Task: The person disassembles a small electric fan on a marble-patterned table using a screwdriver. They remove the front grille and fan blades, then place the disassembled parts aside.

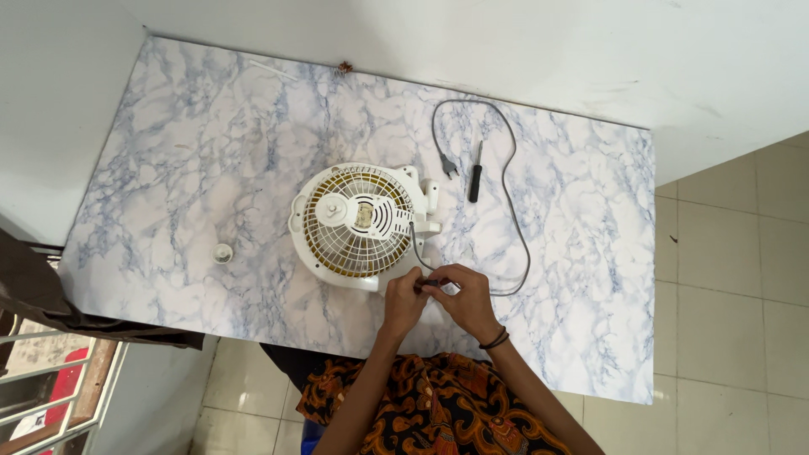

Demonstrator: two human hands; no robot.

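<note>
A small white table fan (361, 222) lies face down on the marble-patterned table (211, 152), its grille and yellowish inner guard upward. Its grey power cord (511, 185) loops away to the right and ends in a plug (448, 166). My left hand (404, 301) and my right hand (466, 299) meet just below the fan's lower right rim. Both pinch a small dark object (430, 285) close to where the cord leaves the fan. What that object is cannot be made out.
A dark screwdriver (475, 182) lies to the right of the plug. A small white round cap (222, 253) sits left of the fan. White walls border the table at the back and left; tiled floor lies to the right.
</note>
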